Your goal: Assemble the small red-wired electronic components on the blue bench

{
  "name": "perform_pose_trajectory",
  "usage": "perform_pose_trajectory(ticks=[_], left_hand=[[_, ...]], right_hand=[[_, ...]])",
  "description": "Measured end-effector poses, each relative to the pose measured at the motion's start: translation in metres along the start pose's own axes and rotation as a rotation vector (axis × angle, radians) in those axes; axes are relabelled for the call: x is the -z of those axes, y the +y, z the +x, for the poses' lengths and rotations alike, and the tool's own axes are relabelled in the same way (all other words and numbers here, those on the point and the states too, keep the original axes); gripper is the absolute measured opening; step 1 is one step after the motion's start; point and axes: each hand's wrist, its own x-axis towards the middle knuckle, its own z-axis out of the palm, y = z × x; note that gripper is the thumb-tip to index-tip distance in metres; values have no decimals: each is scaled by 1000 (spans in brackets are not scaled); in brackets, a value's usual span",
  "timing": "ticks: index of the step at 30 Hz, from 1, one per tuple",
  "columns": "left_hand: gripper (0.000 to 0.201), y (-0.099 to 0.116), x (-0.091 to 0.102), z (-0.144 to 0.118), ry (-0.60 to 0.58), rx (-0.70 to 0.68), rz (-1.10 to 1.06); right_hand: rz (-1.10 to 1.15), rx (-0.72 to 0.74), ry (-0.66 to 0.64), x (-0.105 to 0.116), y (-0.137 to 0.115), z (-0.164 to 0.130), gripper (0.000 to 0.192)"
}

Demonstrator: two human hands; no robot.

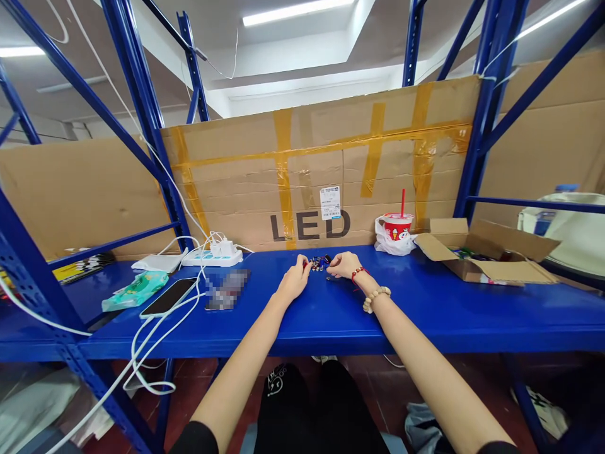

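A pile of small mixed pieces (317,264), dark, blue, red and metallic-looking, lies on the blue shelf top (331,321) between my two hands. At the left side of the pile, my left hand (293,278) is closed in a pinch, with a bit of red showing at its fingertips. My right hand (346,265) has its fingers pressed together at the pile's right side, by a dark piece; what they hold is too small to make out. A red cord bracelet and a beaded bracelet (376,299) circle my right wrist.
Left of my hands are a phone (169,297), a green packet (136,291), a white power strip (213,256) and loose white cables. At the right stand a red cup (397,227) with a straw and an open cardboard box (486,252). Cardboard closes the back.
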Motion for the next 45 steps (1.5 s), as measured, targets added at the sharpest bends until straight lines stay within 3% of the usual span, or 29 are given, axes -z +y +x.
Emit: perform_pose_trajectory(ticks=[4, 14, 19, 26, 35, 45], left_hand=[[25, -2, -1, 0, -40, -14, 67], [22, -3, 0, 2, -9, 22, 89], [26, -10, -6, 3, -40, -6, 39], [31, -19, -10, 7, -73, -154, 69], [32, -16, -8, 7, -61, -159, 43], [31, -21, -10, 10, -73, -115, 44]], right_hand=[[-39, 33, 14, 0, 2, 1, 6], [-37, 161, 4, -6, 7, 5, 23], [24, 184, -36, -9, 6, 7, 21], [95, 191, -85, -11, 6, 6, 16], [379, 214, -167, -15, 5, 4, 23], [440, 246, -76, -17, -1, 3, 28]])
